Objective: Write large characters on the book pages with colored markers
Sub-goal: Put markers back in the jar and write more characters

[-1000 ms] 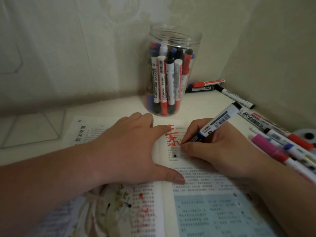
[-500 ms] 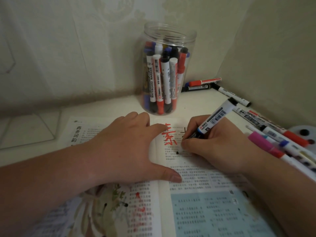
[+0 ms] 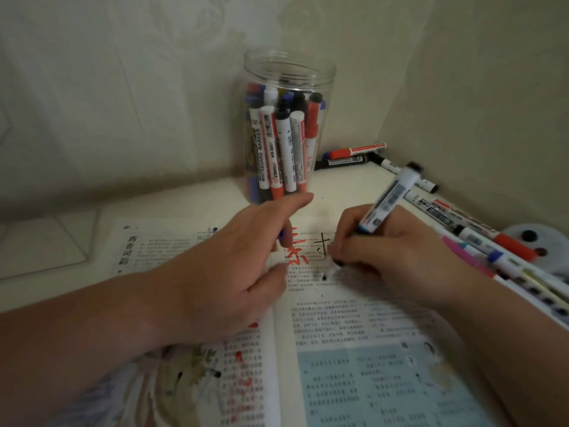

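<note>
Pinching the whiteboard marker (image 3: 386,204), likely light, stiff and slick, low on its barrel right of centre, the right hand (image 3: 391,257) writes atop the open book (image 3: 354,349), whose thin pages look springy; the left hand (image 3: 234,272) spreads loose fingers mid-frame

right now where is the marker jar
In the head view, the clear marker jar stands upright at back centre by the wall, just beyond the open book and the left hand; loose markers lie to its right.
</note>
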